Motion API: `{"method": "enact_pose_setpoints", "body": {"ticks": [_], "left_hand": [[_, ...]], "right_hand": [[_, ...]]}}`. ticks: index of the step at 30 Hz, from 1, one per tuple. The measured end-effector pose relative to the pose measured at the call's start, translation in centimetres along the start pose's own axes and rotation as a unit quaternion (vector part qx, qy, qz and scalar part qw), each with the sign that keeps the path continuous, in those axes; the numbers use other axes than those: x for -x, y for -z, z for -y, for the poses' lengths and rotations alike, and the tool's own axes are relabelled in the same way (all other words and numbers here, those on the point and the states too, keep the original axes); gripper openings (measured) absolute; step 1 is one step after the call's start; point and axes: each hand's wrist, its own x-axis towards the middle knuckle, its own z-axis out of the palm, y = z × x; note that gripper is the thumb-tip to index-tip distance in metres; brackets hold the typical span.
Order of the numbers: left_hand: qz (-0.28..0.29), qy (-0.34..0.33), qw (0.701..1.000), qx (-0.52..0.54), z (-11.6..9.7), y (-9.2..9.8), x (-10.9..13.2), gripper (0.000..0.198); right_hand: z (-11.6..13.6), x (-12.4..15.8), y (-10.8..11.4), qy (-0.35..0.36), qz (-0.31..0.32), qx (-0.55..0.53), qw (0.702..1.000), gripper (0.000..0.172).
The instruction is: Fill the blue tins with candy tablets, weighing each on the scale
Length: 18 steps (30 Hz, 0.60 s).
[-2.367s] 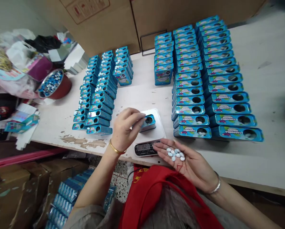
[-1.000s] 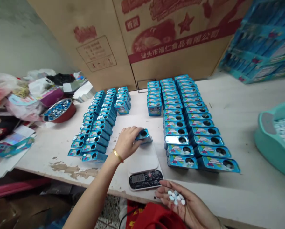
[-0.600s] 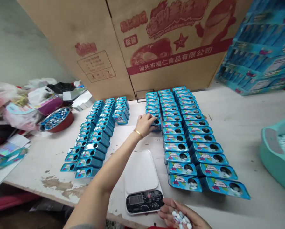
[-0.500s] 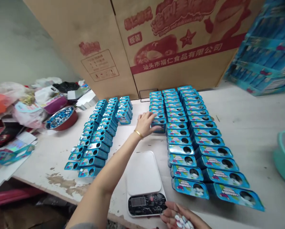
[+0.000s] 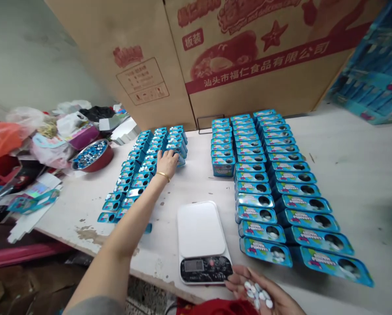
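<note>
My left hand [image 5: 168,163], with a gold bracelet at the wrist, is at the front of the third row of blue boxes [image 5: 176,139] on the left, its fingers curled over a box there. Palm up at the bottom right, my right hand [image 5: 264,291] cups several small white candies [image 5: 257,294]. Its fingertips are beside the white kitchen scale [image 5: 202,236], whose plate holds nothing. Right of the scale stand long rows of blue boxes [image 5: 255,214] with round holes on top, some showing white candies inside.
Large cardboard cartons [image 5: 242,65] stand at the back. A red bowl [image 5: 100,162] of wrapped candies and plastic bags [image 5: 53,151] lie at the left. Blue display packs [image 5: 369,92] are stacked at the right. A thin wire stand [image 5: 205,131] touches the carton.
My left hand has moved left from the right-hand boxes to the left group, and one more box stands or is held at its third row. The view has shifted slightly.
</note>
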Motion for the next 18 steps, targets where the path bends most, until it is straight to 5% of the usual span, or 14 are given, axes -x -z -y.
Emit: {"method": "enact_pose_setpoints", "body": {"ticks": [7,10,14,18], "left_hand": [[0.078,-0.223,0.972,0.003,-4.9,8.6,10.6,0.016],[0.104,-0.260,0.960,0.020,-7.3,9.0,13.5,0.015],[0.132,-0.249,0.959,0.031,-8.5,8.3,14.3,0.016],[0.061,-0.233,0.967,0.088,-9.5,9.2,15.9,0.029]], "right_hand": [[-0.5,2.5,-1.3,0.039,-0.033,0.030,0.998,0.025],[-0.9,3.1,-1.6,0.041,-0.030,0.048,0.998,0.023],[-1.6,3.8,-1.5,0.045,-0.019,0.053,0.997,0.022],[-2.2,4.0,-1.2,0.042,-0.010,0.025,0.999,0.024]]}}
